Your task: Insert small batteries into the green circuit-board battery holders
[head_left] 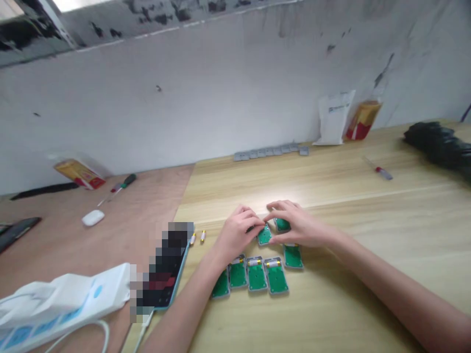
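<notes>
A small green circuit board in a grey case lies on the wooden table between my hands. My left hand is closed, its fingertips bunched at the board's upper left; whatever they pinch is hidden. From the right, my right hand holds the same board, thumb at its lower right edge and index fingertip near its top. Beneath the right palm, another green board is partly covered. Nearer me, several boards in grey cases form a row, with cylindrical batteries at their tops. One more cased board lies below the right hand.
Two loose batteries lie beside a phone at left. A white power strip fills the lower left. Grey covers line the wall. A screwdriver and black plastic bag lie at right.
</notes>
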